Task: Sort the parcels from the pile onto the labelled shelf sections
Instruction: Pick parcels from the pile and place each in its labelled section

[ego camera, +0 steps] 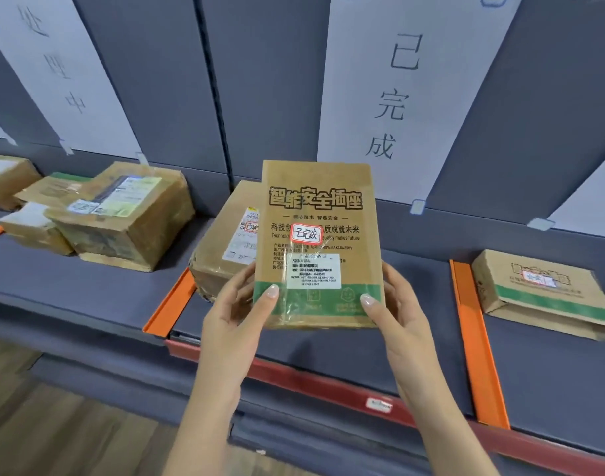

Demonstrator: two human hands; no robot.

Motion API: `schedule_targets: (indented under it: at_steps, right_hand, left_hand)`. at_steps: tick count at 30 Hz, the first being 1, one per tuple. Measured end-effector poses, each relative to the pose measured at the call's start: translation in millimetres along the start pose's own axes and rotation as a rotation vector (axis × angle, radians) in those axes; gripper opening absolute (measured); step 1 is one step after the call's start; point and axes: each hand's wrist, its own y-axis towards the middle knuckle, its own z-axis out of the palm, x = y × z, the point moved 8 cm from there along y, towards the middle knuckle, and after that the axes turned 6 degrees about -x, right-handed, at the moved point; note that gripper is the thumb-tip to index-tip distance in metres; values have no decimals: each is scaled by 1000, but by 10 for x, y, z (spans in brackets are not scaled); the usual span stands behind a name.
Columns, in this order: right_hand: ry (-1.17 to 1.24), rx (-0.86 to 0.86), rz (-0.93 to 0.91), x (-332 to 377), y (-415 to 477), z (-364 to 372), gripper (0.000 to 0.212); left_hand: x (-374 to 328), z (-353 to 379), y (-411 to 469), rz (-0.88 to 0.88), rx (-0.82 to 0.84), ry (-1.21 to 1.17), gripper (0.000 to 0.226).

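A flat brown parcel [316, 214] with a green band, bold black print and a red-edged handwritten sticker stands upright over the middle shelf section. My left hand [241, 304] grips its lower left edge, thumb on the front. My right hand [394, 304] grips its lower right edge the same way. Behind it a brown taped box [222, 245] lies on the grey shelf [414, 321]. A white paper sign [397, 97] with three handwritten characters hangs on the back wall above this section.
Orange dividers [169, 304] [479, 341] bound the middle section. Several taped boxes [122, 214] are stacked in the left section under another paper sign [57, 70]. A flat green-banded parcel [541, 290] lies in the right section. The shelf's red front rail [328, 383] runs below my hands.
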Motion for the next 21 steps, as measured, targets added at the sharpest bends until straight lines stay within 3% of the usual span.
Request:
schedule_targets:
  at_steps: [12, 21]
  right_hand:
    - [-11, -301, -31, 64, -358, 217, 43]
    - [-114, -375, -14, 71, -459, -90, 44]
  left_hand:
    - [-79, -74, 315, 18, 329, 44, 36]
    - [17, 172, 187, -16, 397, 58, 36]
